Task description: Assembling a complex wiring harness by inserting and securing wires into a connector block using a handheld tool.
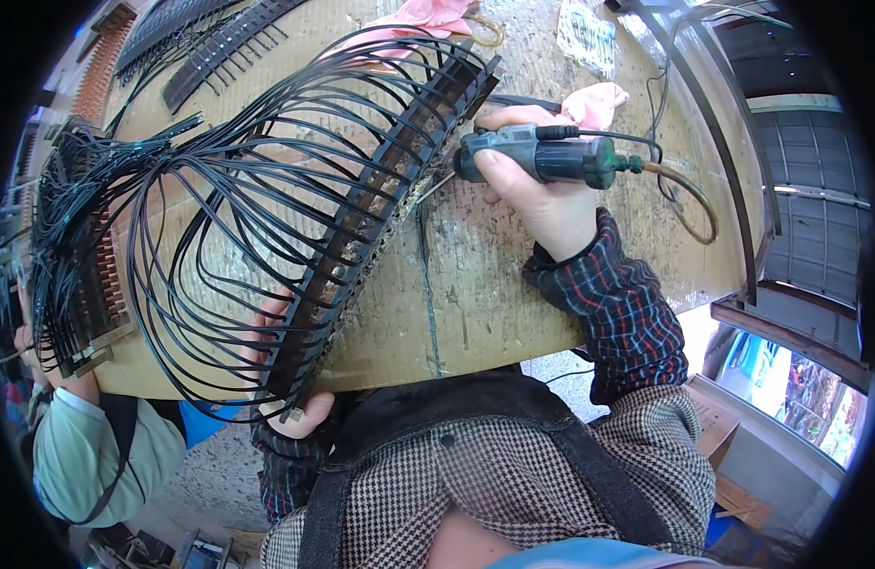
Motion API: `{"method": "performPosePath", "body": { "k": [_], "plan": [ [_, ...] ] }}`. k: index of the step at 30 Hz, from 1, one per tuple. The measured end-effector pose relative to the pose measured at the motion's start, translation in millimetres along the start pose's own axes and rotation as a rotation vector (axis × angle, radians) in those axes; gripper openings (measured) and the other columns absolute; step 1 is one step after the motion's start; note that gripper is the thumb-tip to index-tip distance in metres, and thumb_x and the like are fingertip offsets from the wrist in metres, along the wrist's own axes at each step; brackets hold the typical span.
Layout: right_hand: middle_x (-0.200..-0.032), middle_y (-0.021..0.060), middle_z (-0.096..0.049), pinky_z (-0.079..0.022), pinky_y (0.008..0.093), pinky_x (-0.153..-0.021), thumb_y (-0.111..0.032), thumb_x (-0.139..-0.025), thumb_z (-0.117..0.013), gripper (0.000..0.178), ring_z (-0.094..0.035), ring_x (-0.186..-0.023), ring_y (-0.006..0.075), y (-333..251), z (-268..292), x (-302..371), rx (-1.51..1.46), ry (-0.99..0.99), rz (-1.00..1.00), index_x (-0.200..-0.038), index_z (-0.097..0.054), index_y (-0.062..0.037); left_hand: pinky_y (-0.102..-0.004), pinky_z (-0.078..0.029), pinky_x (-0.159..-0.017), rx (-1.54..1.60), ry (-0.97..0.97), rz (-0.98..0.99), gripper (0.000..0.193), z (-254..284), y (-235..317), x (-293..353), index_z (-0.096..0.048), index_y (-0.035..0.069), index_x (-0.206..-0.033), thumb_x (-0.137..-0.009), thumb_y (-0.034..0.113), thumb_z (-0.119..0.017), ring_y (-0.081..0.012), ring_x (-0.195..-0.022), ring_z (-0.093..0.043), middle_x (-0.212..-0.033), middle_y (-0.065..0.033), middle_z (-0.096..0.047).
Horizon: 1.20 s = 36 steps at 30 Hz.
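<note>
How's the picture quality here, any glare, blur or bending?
In the head view, fisheye distortion bows the front edge of the worn tan tabletop; in that head view, daylight washes out parts of the rectangular window opening at right; also in the head view, the thin black cables look fairly sharp.

No lettering or numbers can be read; the cardboard box [717, 427] bears faint marks, too small to decipher.

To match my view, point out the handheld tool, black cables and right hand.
Handheld tool [559, 161], head view: dark barrel.
Black cables [175, 158], head view: where they bunch together.
Right hand [555, 211], head view: between thumb and wrist.
</note>
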State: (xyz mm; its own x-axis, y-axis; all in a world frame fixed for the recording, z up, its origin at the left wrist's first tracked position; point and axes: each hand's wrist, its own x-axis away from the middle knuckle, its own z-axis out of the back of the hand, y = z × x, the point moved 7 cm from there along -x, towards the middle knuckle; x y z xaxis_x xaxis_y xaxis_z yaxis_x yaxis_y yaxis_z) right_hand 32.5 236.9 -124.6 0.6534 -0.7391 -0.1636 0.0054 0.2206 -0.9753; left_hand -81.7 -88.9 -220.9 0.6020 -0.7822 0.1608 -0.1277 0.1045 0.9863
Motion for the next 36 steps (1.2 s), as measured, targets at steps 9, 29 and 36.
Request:
{"method": "performPosePath", "body": {
  "k": [9, 29, 36],
  "plan": [
    [-0.079, 0.0039, -0.063, -0.048, 0.0239, -0.065, -0.012, -0.071, -0.073, 0.023, -0.057, -0.069, 0.0099, -2.6, 0.1, 1.2, 0.021, 0.008, -0.011, -0.090, -0.065, -0.0029, -0.0482, -0.026, -0.106, 0.053, 0.031, -0.048, 0.097, -6.6, 9.1, -3.4, -0.019, 0.005, -0.140, -0.069, 0.034, -0.078, -0.0340, -0.131, -0.028, -0.140, -0.0204, -0.028],
    [-0.075, 0.0027, -0.061, -0.048, 0.0225, -0.058, -0.010, -0.073, -0.073, 0.025, -0.056, -0.063, 0.0084, -5.9, -0.1, 4.2, -0.106, 0.007, -0.146, -0.094, -0.063, -0.0009, -0.0477, -0.026, -0.106, 0.059, 0.003, -0.038, 0.096, -8.5, 10.2, -4.1, -0.019, 0.005, -0.140, -0.069, 0.032, -0.078, -0.0338, -0.131, -0.029, -0.141, -0.0202, -0.028],
    [-0.074, 0.0029, -0.061, -0.048, 0.0219, -0.056, -0.010, -0.073, -0.073, 0.025, -0.056, -0.061, 0.0078, -2.1, 0.4, 1.7, -0.040, -0.002, -0.092, -0.094, -0.062, -0.0007, -0.0468, -0.027, -0.106, 0.061, 0.019, -0.012, 0.097, -7.9, 8.5, -4.0, -0.020, 0.005, -0.140, -0.067, 0.032, -0.079, -0.0333, -0.130, -0.030, -0.140, -0.0194, -0.030]
  ]
}}
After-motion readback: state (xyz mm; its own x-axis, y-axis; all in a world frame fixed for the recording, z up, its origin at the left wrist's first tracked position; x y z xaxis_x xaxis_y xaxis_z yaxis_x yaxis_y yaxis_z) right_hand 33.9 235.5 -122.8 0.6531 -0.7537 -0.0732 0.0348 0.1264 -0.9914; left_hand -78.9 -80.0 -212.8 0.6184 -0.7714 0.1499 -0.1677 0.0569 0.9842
